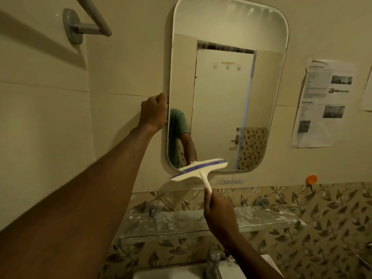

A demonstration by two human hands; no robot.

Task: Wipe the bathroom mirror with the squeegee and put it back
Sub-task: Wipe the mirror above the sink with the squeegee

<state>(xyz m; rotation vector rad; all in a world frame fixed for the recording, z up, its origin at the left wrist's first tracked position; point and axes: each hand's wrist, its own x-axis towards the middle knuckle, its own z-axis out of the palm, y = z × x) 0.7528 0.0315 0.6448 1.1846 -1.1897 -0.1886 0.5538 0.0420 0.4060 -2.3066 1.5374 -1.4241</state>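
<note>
- Squeegee (198,169): blade runs crosswise, tilted, right end higher; handle points down toward the right hand (218,213), whose fingers wrap its lower end.
- Cream plastic head with a blue-purple strip along the blade; it sits across the bottom edge of the mirror (227,87).
- Left hand (154,111): fingers curled closed against the mirror's left edge.
- Glass shelf (261,220) and tap (213,264) lie below; papers (322,103) hang right of the mirror.

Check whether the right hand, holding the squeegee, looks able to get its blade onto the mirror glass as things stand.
Probably yes. The right hand grips the squeegee by its handle, blade at the mirror bottom edge, nothing between them. The left hand sits on the left rim, off the glass.
</note>
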